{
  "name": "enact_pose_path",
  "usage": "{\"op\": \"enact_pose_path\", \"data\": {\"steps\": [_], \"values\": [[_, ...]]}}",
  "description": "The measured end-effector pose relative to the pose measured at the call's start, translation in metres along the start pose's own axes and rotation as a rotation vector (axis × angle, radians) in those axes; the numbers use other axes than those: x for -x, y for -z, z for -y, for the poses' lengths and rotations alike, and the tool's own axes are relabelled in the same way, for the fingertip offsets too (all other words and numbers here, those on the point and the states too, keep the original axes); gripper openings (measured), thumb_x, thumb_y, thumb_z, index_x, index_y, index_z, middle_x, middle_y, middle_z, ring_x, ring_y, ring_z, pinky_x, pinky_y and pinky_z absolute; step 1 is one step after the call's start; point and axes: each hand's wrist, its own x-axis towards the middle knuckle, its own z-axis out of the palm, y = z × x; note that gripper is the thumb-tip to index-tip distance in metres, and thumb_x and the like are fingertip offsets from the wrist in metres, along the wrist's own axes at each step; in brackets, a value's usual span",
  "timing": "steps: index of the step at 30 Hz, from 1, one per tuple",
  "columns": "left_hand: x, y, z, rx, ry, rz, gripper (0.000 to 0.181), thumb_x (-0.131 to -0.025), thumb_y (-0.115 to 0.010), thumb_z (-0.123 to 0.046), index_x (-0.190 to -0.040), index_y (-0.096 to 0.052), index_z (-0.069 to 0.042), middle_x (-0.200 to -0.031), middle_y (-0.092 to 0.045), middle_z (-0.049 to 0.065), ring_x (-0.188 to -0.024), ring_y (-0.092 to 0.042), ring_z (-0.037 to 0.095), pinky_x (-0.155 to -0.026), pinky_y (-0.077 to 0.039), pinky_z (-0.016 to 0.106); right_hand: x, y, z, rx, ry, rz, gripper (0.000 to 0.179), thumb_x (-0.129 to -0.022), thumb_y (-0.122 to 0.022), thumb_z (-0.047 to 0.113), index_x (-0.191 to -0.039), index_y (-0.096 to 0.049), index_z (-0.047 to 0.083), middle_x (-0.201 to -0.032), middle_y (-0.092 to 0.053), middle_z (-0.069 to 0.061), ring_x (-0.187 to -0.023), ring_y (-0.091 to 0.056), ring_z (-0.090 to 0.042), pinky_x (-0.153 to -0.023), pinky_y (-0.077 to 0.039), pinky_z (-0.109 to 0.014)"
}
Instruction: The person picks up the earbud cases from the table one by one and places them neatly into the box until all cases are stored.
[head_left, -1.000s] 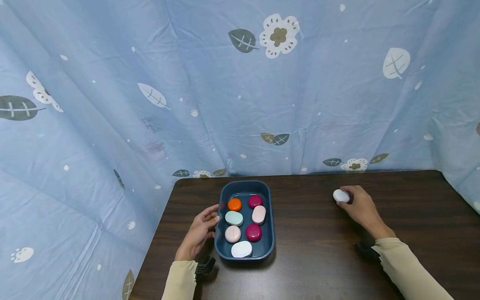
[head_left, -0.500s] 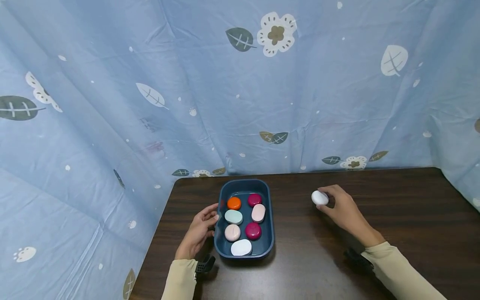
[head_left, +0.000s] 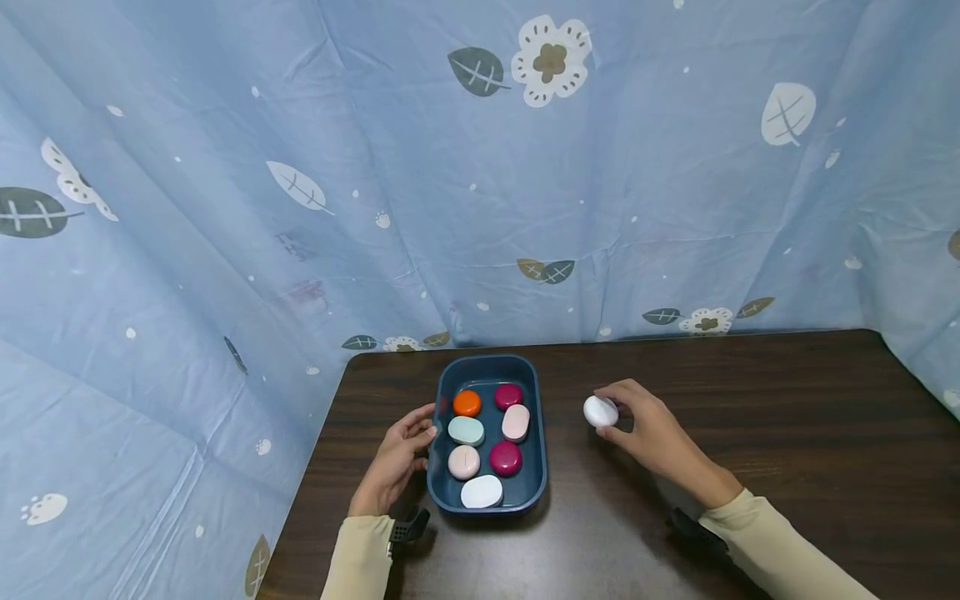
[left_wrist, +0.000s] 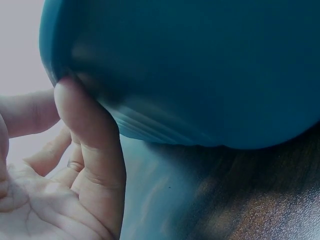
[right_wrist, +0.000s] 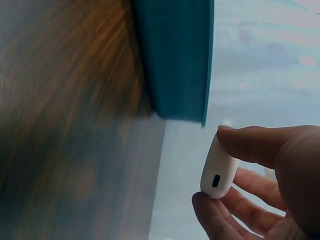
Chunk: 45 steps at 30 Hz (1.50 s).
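My right hand [head_left: 651, 429] pinches a small white earbud case [head_left: 600, 411] between thumb and fingertips, held over the table to the right of a dark blue box [head_left: 542, 433]. In the right wrist view, the earbud case [right_wrist: 218, 167] shows a dark oval port on its end. At the box's left side my left hand [head_left: 393, 467] rests its thumb and fingertips against the wall. The left wrist view has the thumb [left_wrist: 92, 130] touching the box just under its rim. Inside lie rounded cases: an orange one [head_left: 467, 403], mint, pale pink, magenta and white ones.
A dark wooden table [head_left: 787, 417] carries the box. Behind it and to the left hangs a blue curtain [head_left: 420, 167] with leaf and flower prints. Dark straps sit at both wrists, below light yellow sleeves [head_left: 772, 533].
My right hand has moved left with the white earbud case, coming closer to the box. My left hand and the box stay in place.
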Motion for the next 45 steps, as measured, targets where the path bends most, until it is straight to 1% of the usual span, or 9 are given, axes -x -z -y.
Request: {"op": "enact_pose_path", "data": {"steps": [5, 11, 20, 27, 32, 35, 41, 45], "values": [[-0.001, 0.001, 0.0, 0.004, -0.002, -0.004, 0.046, -0.107, -0.056, -0.004, -0.153, -0.052, -0.004, -0.114, -0.06, 0.01, -0.081, -0.056, 0.017, -0.061, -0.053, 0.025, 0.0, -0.006, 0.011, -0.023, -0.004, 0.038, 0.05, -0.081, -0.088, -0.003, -0.127, -0.069, -0.004, -0.12, -0.066, -0.014, -0.104, -0.067, -0.027, -0.09, -0.059, -0.05], [0.0, 0.001, 0.0, 0.0, 0.0, -0.005, 0.045, -0.108, -0.055, -0.005, -0.153, -0.051, -0.005, -0.113, -0.061, 0.01, -0.082, -0.057, 0.017, -0.062, -0.053, 0.024, 0.0, -0.012, 0.019, -0.066, -0.012, 0.072, 0.051, -0.081, -0.089, -0.002, -0.127, -0.069, -0.002, -0.121, -0.066, -0.011, -0.105, -0.067, -0.024, -0.091, -0.06, -0.046], [0.0, 0.001, 0.0, -0.01, 0.008, -0.009, 0.045, -0.108, -0.056, -0.006, -0.153, -0.052, -0.005, -0.115, -0.06, 0.011, -0.085, -0.057, 0.019, -0.063, -0.053, 0.026, -0.001, -0.018, 0.037, -0.104, 0.05, 0.09, 0.052, -0.08, -0.09, -0.003, -0.128, -0.069, -0.001, -0.121, -0.067, -0.01, -0.103, -0.067, -0.022, -0.089, -0.062, -0.041], [0.002, 0.0, -0.001, -0.013, 0.006, -0.01, 0.045, -0.107, -0.056, -0.005, -0.153, -0.052, -0.004, -0.114, -0.06, 0.01, -0.085, -0.056, 0.018, -0.062, -0.052, 0.026, -0.005, -0.022, 0.051, -0.136, 0.069, 0.14, 0.052, -0.082, -0.088, 0.0, -0.13, -0.069, 0.001, -0.124, -0.066, -0.008, -0.105, -0.066, -0.021, -0.092, -0.061, -0.044], [0.002, 0.0, 0.0, -0.012, 0.006, -0.011, 0.046, -0.107, -0.056, -0.005, -0.153, -0.052, -0.005, -0.117, -0.061, 0.011, -0.086, -0.057, 0.018, -0.062, -0.053, 0.026, -0.011, -0.025, 0.061, -0.149, 0.106, 0.191, 0.049, -0.085, -0.086, 0.001, -0.131, -0.069, 0.003, -0.124, -0.065, -0.006, -0.106, -0.064, -0.02, -0.092, -0.061, -0.047], [0.001, 0.0, 0.0, -0.012, 0.005, -0.012, 0.045, -0.107, -0.057, -0.006, -0.153, -0.052, -0.005, -0.117, -0.061, 0.012, -0.088, -0.057, 0.019, -0.063, -0.053, 0.026, -0.014, -0.028, 0.066, -0.148, 0.133, 0.226, 0.046, -0.086, -0.086, 0.002, -0.129, -0.07, 0.004, -0.123, -0.065, -0.006, -0.105, -0.064, -0.02, -0.092, -0.061, -0.047], [0.001, 0.001, 0.001, -0.013, -0.001, -0.012, 0.045, -0.107, -0.057, -0.007, -0.152, -0.053, -0.005, -0.116, -0.061, 0.012, -0.087, -0.058, 0.019, -0.063, -0.053, 0.026, -0.021, -0.032, 0.076, -0.118, 0.176, 0.328, 0.042, -0.087, -0.086, 0.005, -0.127, -0.071, 0.006, -0.126, -0.065, -0.006, -0.108, -0.063, -0.02, -0.094, -0.06, -0.041], [0.002, 0.0, 0.001, -0.017, 0.001, -0.018, 0.045, -0.108, -0.057, -0.007, -0.152, -0.053, -0.005, -0.115, -0.061, 0.011, -0.088, -0.057, 0.02, -0.064, -0.053, 0.027, -0.024, -0.035, 0.083, -0.081, 0.189, 0.404, 0.041, -0.089, -0.085, 0.009, -0.127, -0.072, 0.008, -0.128, -0.064, -0.006, -0.112, -0.061, -0.021, -0.096, -0.06, -0.038]]}}
